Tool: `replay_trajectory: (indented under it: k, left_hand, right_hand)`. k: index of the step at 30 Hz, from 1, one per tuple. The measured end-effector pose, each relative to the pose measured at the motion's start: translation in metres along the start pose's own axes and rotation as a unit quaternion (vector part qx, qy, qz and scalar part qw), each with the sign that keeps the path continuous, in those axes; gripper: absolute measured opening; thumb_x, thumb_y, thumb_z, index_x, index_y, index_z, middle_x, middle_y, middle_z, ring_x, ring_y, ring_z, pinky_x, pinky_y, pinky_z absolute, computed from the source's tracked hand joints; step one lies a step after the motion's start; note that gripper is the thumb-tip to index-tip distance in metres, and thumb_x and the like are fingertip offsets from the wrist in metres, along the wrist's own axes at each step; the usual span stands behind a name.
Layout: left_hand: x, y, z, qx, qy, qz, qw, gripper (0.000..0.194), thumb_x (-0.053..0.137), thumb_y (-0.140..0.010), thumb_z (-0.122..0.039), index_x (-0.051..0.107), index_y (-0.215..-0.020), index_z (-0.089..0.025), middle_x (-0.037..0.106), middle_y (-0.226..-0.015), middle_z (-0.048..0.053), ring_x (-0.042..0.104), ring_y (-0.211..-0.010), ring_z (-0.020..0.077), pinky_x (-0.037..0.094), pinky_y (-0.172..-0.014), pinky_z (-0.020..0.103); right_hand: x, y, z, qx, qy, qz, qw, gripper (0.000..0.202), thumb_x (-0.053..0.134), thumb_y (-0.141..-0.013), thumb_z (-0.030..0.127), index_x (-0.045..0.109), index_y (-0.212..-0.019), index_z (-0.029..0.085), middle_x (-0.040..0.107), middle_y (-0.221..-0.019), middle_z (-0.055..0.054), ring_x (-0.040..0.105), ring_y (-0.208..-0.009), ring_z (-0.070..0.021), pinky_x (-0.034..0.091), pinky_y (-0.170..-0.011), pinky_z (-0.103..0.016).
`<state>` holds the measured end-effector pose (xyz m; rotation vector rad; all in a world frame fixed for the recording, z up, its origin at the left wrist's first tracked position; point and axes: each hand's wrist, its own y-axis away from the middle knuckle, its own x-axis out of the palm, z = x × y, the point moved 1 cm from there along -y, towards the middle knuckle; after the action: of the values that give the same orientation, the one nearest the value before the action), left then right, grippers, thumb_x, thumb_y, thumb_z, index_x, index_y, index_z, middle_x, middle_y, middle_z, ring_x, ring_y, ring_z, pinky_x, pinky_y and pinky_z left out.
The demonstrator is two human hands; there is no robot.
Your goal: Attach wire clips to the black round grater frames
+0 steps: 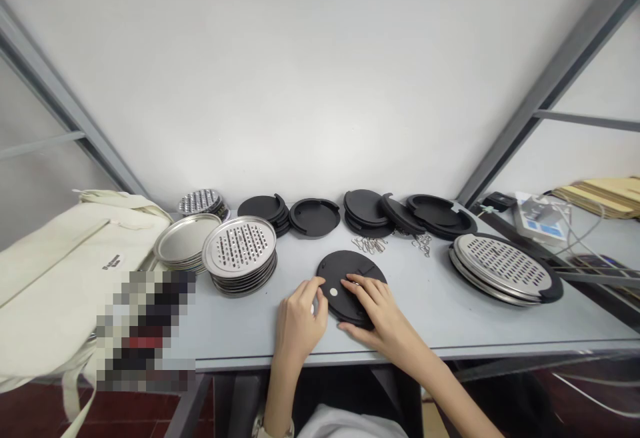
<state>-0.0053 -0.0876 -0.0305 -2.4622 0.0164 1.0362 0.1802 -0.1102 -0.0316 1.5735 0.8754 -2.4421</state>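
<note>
A black round plastic base [345,261] lies on the table in front of me, with a small white dot [333,291] on its upper face. My right hand [377,311] grips it from the right, fingers bent over the top and thumb along the near edge. At its left edge are the curled index finger and thumb of my left hand [303,315], close together on the rim. Something small and white [313,309] shows beside the left thumb; I cannot tell what it is. Metal hooks or clips [370,245] lie loose just beyond the base.
Stacked metal grater plates [240,248] and plain metal discs [190,238] stand at left, near a cream bag [60,258]. Black round parts [315,217] line the back wall. More grater plates [505,265] rest at right. Metal frame posts [545,78] flank the table.
</note>
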Motion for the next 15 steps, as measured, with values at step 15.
replay_trajectory:
  k: [15]
  left_hand:
    - [-0.004, -0.004, 0.001, -0.017, 0.086, -0.048, 0.995, 0.026, 0.036, -0.091, -0.013, 0.059, -0.100, -0.021, 0.062, -0.097, 0.005, 0.060, -0.092, 0.0182, 0.047, -0.080, 0.030]
  right_hand:
    - [-0.024, -0.009, -0.012, -0.056, 0.026, -0.066, 0.996, 0.036, 0.056, -0.087, 0.028, 0.053, -0.121, 0.016, 0.065, -0.115, -0.014, 0.059, -0.110, -0.0266, 0.050, -0.093, -0.042]
